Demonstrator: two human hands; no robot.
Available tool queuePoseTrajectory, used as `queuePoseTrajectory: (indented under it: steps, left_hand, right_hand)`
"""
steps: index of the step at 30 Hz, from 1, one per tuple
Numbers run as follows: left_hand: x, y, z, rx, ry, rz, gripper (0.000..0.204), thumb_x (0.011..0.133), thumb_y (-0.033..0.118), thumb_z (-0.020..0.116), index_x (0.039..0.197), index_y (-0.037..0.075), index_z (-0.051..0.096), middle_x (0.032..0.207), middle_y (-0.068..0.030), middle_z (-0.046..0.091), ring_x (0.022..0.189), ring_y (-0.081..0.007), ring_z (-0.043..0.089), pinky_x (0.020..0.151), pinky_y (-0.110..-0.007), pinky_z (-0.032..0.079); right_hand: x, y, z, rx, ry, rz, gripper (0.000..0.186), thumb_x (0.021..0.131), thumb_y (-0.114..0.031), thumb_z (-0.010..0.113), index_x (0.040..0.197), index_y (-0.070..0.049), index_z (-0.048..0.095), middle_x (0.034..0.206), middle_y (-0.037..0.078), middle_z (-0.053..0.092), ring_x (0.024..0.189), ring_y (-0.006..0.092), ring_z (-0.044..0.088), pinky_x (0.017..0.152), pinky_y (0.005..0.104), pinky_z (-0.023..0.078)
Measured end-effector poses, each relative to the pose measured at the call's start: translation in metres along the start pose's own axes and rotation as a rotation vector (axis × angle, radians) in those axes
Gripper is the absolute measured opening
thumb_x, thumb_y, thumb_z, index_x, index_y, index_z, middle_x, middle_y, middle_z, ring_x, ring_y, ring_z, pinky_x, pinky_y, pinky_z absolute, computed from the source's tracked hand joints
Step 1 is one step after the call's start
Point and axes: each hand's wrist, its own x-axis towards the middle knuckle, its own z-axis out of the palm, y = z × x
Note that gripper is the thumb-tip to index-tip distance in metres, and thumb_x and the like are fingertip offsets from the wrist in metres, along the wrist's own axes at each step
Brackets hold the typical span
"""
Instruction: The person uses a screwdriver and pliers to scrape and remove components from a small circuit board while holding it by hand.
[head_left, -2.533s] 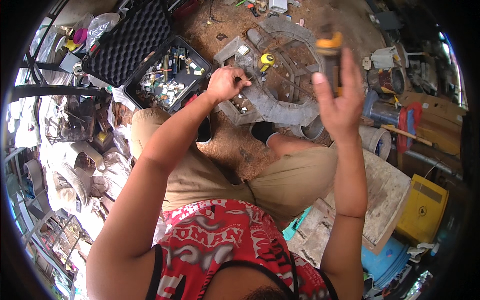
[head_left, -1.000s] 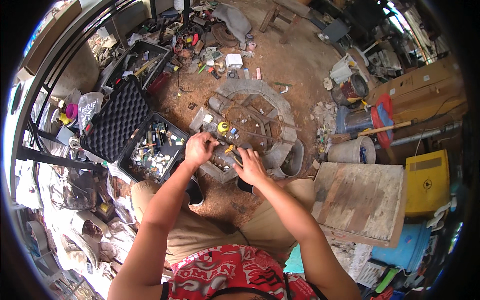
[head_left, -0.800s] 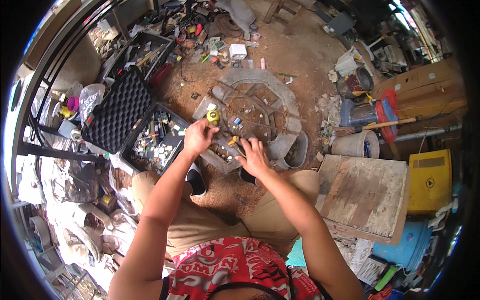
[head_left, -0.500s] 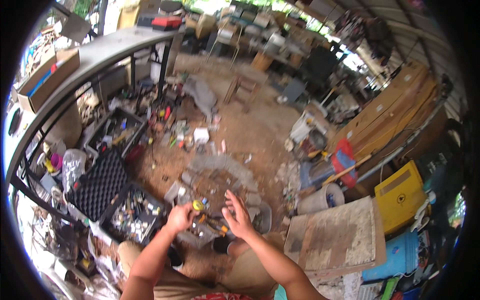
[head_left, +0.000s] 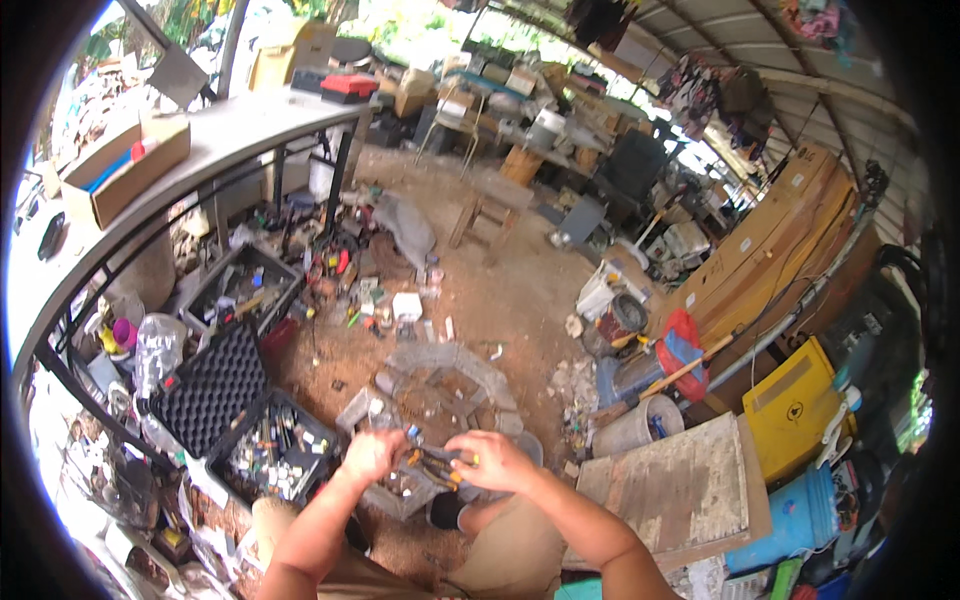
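My left hand (head_left: 372,456) is closed, fingertips pointing right, and what it grips is hidden. Facing it, my right hand (head_left: 492,462) has its fingers bent inward, and a small yellow bit shows at their tips, too small to name. Both hands hover over a light tray (head_left: 405,500) on the ground between my legs. Tools with yellow and dark handles (head_left: 437,470) lie under and between the hands. An open black hard case (head_left: 205,375) with foam in its lid sits left of my left hand, small loose parts filling its base.
A ring of grey blocks (head_left: 470,370) lies on the dirt ahead. Farther left stand a dark crate (head_left: 240,290) and a long table (head_left: 240,120). To the right are a wooden board (head_left: 665,490), a white bucket (head_left: 640,428) and a yellow box (head_left: 800,400).
My right hand has gone from raised and spread to lower, with fingers bent. My left hand has dropped slightly; the round yellow thing it pinched no longer shows there. The view has tilted upward.
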Motion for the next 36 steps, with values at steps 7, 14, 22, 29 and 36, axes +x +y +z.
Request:
queuePoseTrajectory:
  steps: [7,14,22,29,36]
  left_hand:
    - [0.021,-0.007,-0.012,-0.861,0.363,-0.296,0.039,0.081,0.016,0.075,0.117,0.003,0.064,0.118,-0.0089,0.064,0.108,-0.0190,0.060,0.093,-0.032,0.048]
    - [0.011,-0.005,-0.015,-0.885,0.233,-0.186,0.029,0.089,0.007,0.068,0.117,0.001,0.066,0.110,-0.0073,0.069,0.099,-0.0117,0.063,0.088,-0.025,0.048]
    - [0.016,-0.001,0.008,-1.705,0.234,-0.304,0.043,0.097,0.020,0.059,0.134,0.001,0.052,0.121,-0.0137,0.065,0.106,-0.0204,0.064,0.094,-0.034,0.053]
    - [0.016,0.003,0.007,-1.775,0.261,-0.439,0.043,0.098,0.021,0.055,0.136,0.001,0.048,0.120,-0.0137,0.064,0.110,-0.0236,0.063,0.097,-0.037,0.052]
    - [0.017,-0.001,0.009,-1.764,0.200,-0.498,0.039,0.099,0.020,0.054,0.130,-0.002,0.050,0.117,-0.0150,0.064,0.106,-0.0228,0.065,0.094,-0.033,0.053]
  right_hand:
    - [-0.029,0.004,0.030,0.017,0.170,0.135,0.044,0.087,-0.011,0.060,0.129,-0.002,0.053,0.105,0.021,0.062,0.094,0.0369,0.063,0.081,0.0399,0.051]
    - [-0.031,-0.007,0.045,0.046,0.193,0.084,0.038,0.089,-0.008,0.059,0.126,-0.003,0.054,0.102,0.019,0.061,0.086,0.0382,0.062,0.075,0.0428,0.051]
    - [-0.024,-0.002,0.044,-0.131,0.200,0.067,0.050,0.085,-0.007,0.061,0.134,-0.014,0.055,0.084,0.009,0.055,0.068,0.0290,0.061,0.061,0.0396,0.052]
    - [-0.021,0.002,0.069,-0.313,0.280,0.071,0.050,0.085,-0.009,0.062,0.134,-0.017,0.056,0.078,0.008,0.053,0.063,0.0271,0.059,0.057,0.0389,0.050]
    - [-0.016,0.016,0.090,0.311,0.290,0.195,0.035,0.091,-0.010,0.060,0.126,-0.007,0.061,0.110,0.019,0.066,0.097,0.0354,0.066,0.079,0.0383,0.054]
